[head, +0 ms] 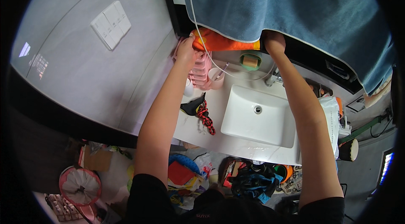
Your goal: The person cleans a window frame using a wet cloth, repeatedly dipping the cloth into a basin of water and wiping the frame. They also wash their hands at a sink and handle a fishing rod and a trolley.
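Note:
An orange cloth [218,41] with yellow patches stretches along the black shelf under the hanging blue towel [234,2]. My left hand [187,51] pinches its left end, in front of the pink tiered rack. At its right end is my right hand [274,43], partly hidden by the towel's edge; its fingers cannot be made out. A white cable [198,31] hangs in front of the cloth. Below are the white washbasin [258,116], the chrome faucet [273,77] and a green soap holder [250,60] on the wall.
On the counter [196,129] lie a red-and-black braided cord [206,119] and a black cloth piece [193,105]. A pink cup [216,78] holds a pen-like item. A white plastic bag [329,119] stands right of the basin. Clothes [256,181] and a lined bin [80,187] are below.

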`<state>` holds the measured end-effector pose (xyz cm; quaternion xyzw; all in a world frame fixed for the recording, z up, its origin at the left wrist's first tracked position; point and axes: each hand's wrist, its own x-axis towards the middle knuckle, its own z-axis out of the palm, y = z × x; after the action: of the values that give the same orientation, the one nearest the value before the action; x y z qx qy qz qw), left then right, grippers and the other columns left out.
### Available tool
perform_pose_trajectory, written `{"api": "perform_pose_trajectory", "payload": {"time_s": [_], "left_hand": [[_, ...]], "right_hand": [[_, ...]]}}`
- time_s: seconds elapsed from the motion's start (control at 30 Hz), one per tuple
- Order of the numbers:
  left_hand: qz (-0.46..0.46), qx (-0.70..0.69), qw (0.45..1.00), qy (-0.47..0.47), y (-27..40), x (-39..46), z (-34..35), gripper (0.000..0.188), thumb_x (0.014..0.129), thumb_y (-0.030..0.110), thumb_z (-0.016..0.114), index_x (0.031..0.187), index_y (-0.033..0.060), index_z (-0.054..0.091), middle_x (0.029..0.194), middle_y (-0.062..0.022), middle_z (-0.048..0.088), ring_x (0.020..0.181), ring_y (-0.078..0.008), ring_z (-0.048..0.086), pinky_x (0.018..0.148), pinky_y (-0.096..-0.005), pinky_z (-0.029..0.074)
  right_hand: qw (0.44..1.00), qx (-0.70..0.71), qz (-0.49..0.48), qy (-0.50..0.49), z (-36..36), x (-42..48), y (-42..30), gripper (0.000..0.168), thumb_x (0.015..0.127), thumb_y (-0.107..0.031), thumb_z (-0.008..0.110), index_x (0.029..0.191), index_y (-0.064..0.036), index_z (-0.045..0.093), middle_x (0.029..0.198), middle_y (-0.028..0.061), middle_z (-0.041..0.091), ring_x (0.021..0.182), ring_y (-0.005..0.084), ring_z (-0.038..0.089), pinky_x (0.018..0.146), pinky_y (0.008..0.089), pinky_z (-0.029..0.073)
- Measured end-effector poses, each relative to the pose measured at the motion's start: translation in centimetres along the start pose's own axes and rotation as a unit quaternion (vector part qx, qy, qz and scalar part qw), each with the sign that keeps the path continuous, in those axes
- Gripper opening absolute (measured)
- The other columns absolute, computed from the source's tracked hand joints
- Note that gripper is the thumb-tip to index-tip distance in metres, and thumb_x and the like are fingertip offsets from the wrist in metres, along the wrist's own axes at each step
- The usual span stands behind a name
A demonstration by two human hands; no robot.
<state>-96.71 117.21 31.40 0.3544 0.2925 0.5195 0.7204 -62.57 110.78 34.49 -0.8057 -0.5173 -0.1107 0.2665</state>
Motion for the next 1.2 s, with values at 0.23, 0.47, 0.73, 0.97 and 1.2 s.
{"api": "perform_pose_trajectory", "payload": {"time_s": [0.23,0.47,0.73,0.97,1.2], "left_hand": [[-0.004,-0.021,1.000,-0.009,0.0,-0.2,0.2,0.042,0.103,0.035,0.058,0.134,0.0078,0.049,0.135,-0.0115,0.058,0.118,-0.0322,0.062,0.100,-0.0551,0.049],[0.196,0.079,0.964,0.164,0.3,-3.3,-0.5,0.033,0.100,0.027,0.063,0.122,0.0047,0.055,0.117,-0.0082,0.061,0.099,-0.0227,0.062,0.086,-0.0361,0.051],[0.479,0.610,0.617,-0.131,-3.9,-10.1,9.3,0.036,0.089,0.014,0.069,0.124,0.0073,0.064,0.120,-0.0088,0.067,0.106,-0.0315,0.065,0.091,-0.0407,0.052],[0.416,0.680,0.589,-0.135,-4.9,-2.9,14.3,0.055,0.090,0.030,0.070,0.138,0.0076,0.053,0.134,-0.0195,0.059,0.122,-0.0418,0.056,0.103,-0.0494,0.045],[0.323,0.716,0.592,-0.178,-7.0,0.6,14.7,0.050,0.100,0.047,0.054,0.117,0.0005,0.065,0.128,-0.0271,0.058,0.124,-0.0416,0.053,0.107,-0.0513,0.039]], "right_hand": [[0.998,0.008,0.056,0.010,0.6,0.8,0.6,0.037,0.095,-0.040,0.053,0.115,-0.016,0.073,0.123,0.0173,0.068,0.112,0.0393,0.065,0.094,0.0473,0.054],[0.997,0.024,-0.072,0.016,0.3,-0.3,0.1,0.032,0.093,-0.032,0.057,0.115,-0.016,0.073,0.118,0.0180,0.069,0.108,0.0394,0.066,0.091,0.0480,0.054],[0.999,0.005,-0.044,-0.001,0.6,-0.3,-0.1,0.029,0.094,-0.032,0.057,0.113,-0.022,0.075,0.118,0.0132,0.070,0.105,0.0363,0.068,0.088,0.0455,0.056],[0.999,0.011,0.020,-0.028,-0.2,0.4,0.2,0.038,0.097,-0.044,0.052,0.123,-0.023,0.070,0.129,0.0119,0.067,0.115,0.0352,0.065,0.094,0.0448,0.054],[0.997,-0.028,0.024,-0.071,-0.6,1.0,0.2,0.048,0.100,-0.038,0.046,0.142,-0.017,0.055,0.145,0.0112,0.056,0.128,0.0313,0.059,0.102,0.0408,0.051]]}}
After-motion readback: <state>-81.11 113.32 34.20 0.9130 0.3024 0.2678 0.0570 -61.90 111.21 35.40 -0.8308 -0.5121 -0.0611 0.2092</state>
